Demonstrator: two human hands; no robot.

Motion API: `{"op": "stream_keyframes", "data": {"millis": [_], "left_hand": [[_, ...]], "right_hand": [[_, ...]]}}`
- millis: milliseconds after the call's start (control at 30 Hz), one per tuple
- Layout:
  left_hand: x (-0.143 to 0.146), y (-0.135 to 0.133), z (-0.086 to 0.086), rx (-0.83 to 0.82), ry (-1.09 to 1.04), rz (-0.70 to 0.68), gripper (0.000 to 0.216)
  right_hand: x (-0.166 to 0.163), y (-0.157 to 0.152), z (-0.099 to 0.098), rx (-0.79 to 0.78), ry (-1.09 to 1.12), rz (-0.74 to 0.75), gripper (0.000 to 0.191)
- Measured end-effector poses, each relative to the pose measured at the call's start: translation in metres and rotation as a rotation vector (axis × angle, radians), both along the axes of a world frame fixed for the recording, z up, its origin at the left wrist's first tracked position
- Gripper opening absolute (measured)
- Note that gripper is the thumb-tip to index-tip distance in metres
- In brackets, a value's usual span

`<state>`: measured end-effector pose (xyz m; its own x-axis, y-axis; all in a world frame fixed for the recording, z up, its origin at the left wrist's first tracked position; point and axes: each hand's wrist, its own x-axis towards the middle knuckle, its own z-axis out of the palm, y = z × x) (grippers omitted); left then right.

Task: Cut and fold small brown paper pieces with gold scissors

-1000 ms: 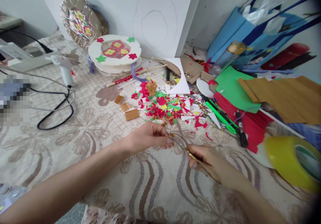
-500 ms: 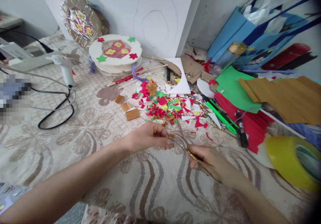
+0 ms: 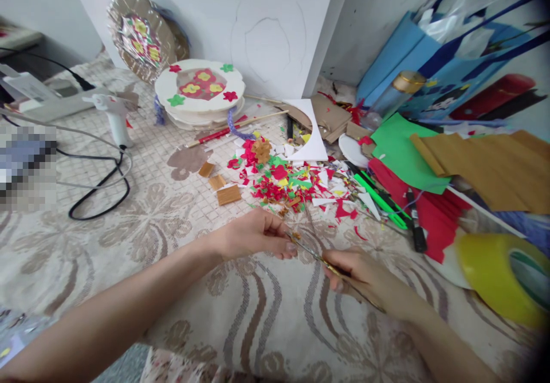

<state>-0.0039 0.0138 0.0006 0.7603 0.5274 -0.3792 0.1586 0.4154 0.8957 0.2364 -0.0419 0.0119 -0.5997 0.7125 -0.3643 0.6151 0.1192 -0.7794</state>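
Observation:
My left hand is closed, with thumb and fingers pinching a small piece of brown paper that is mostly hidden by the fingers. In my right hand is a pair of scissors with gold handles, its silver blades pointing left at that paper, close to the left fingertips. Beyond both hands lies a heap of red, green, white and yellow paper scraps. A brown paper flower rests on the heap, and several small brown paper pieces lie to its left.
A flower-decorated white round craft stands behind, near a white glue gun with a looped cable. To the right are green paper, a brown paper sheet, a black marker, a yellow tape roll and a blue bag.
The view has shifted very slightly. The paper scrap at the scissor tips sits a little lower and to the right; both hands stay almost in place.

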Motion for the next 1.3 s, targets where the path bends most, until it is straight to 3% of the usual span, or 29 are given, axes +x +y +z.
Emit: {"op": "stream_keyframes", "data": {"millis": [267, 700, 1300], "left_hand": [[0.002, 0.0, 0.0, -0.065, -0.014, 0.01, 0.015], [0.001, 0.002, -0.001, -0.124, 0.022, -0.07, 0.009], [0.0, 0.003, 0.001, -0.101, 0.018, -0.071, 0.009]], "right_hand": [[0.004, -0.003, 0.002, -0.037, 0.025, 0.04, 0.05], [0.007, 0.002, -0.003, 0.04, -0.01, 0.131, 0.042], [0.017, 0.001, 0.0, -0.011, -0.012, 0.189, 0.044]]}}
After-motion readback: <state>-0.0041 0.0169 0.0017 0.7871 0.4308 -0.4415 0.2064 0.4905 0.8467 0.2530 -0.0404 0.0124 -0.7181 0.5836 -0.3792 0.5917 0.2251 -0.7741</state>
